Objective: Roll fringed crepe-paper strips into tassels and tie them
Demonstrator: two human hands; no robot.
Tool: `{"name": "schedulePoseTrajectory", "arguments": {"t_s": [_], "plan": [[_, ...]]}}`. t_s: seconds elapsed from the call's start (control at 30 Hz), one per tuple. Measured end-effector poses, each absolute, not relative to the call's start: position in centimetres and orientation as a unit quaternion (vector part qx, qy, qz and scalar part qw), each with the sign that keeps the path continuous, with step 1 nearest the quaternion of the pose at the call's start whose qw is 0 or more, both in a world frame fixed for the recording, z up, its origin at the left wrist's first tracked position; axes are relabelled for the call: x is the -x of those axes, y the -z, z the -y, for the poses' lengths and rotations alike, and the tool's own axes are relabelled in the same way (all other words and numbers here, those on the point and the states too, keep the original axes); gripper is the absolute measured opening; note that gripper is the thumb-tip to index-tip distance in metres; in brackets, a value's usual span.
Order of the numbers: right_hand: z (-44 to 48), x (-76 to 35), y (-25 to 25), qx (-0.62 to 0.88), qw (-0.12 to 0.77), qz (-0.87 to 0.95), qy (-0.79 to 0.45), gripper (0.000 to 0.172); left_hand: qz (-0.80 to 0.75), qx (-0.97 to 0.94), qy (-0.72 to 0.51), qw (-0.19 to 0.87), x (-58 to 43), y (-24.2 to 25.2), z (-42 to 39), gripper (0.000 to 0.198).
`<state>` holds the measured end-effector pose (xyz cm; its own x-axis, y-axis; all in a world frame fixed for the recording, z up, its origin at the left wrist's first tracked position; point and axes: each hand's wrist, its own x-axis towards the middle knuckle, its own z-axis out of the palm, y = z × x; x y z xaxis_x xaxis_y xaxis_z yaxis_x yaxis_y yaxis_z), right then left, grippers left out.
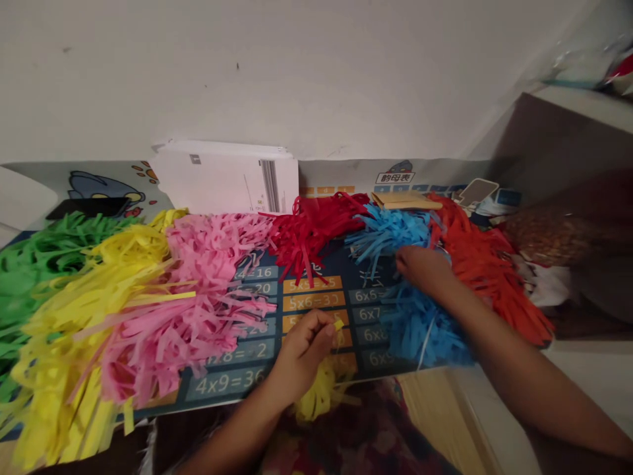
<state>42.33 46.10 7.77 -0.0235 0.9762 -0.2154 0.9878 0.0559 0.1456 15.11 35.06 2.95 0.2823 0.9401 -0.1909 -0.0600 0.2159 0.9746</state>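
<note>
My left hand [304, 353] is pinched round the end of a yellow paper tassel [321, 389], whose fringe hangs over the table's front edge; a small yellow tip shows above the fingers. Reaching to the right, my right hand [422, 264] lies over the blue fringed tassels [428, 326]; its fingers are blurred and partly hidden, so what it holds is unclear. A thin white string [426, 340] runs over the lower blue fringe. Red tassels [316, 227] lie behind, between the two hands.
Green [54, 247], yellow [99, 284] and pink tassels [212, 251] cover the left side. Orange ones [479, 264] lie at the right. A white package [222, 181] stands against the wall. A bag of brown bits [548, 234] and a dark box [573, 165] are at the right.
</note>
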Motion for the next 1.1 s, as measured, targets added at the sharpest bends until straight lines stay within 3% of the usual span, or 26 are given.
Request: {"name": "schedulePoseTrajectory", "arguments": {"t_s": [0.1, 0.27, 0.4, 0.6, 0.8, 0.9, 1.1], "plan": [[-41.4, -40.0, -8.4, -0.659, 0.073, -0.747, 0.04, 0.022, -0.456, -0.451, -0.399, 0.655, -15.5, -3.2, -35.4, 0.041], [-34.6, -34.4, -5.1, -0.507, -0.158, -0.847, -0.01, 0.015, -0.433, -0.362, -0.395, 0.725, -16.4, -3.6, -35.7, 0.046], [-33.7, -33.0, -3.0, -0.473, -0.289, -0.831, -0.047, 0.021, -0.435, -0.223, -0.375, 0.788, -16.0, -3.9, -35.2, 0.042], [-33.9, -32.8, -2.5, -0.511, -0.361, -0.78, 0.027, 0.028, -0.415, -0.15, -0.415, 0.796, -16.1, -4.7, -34.5, 0.038], [-33.6, -32.2, -2.5, -0.582, -0.497, -0.604, 0.221, 0.015, -0.414, -0.358, -0.432, 0.716, -16.8, -5.2, -33.5, 0.033], [-33.3, -32.1, -2.0, -0.612, -0.527, -0.513, 0.291, 0.019, -0.398, -0.432, -0.42, 0.692, -17.0, -5.1, -33.0, 0.031], [-32.8, -31.9, -0.9, -0.627, -0.55, -0.49, 0.254, 0.023, -0.38, -0.475, -0.41, 0.68, -17.3, -4.8, -32.4, 0.026]]}}
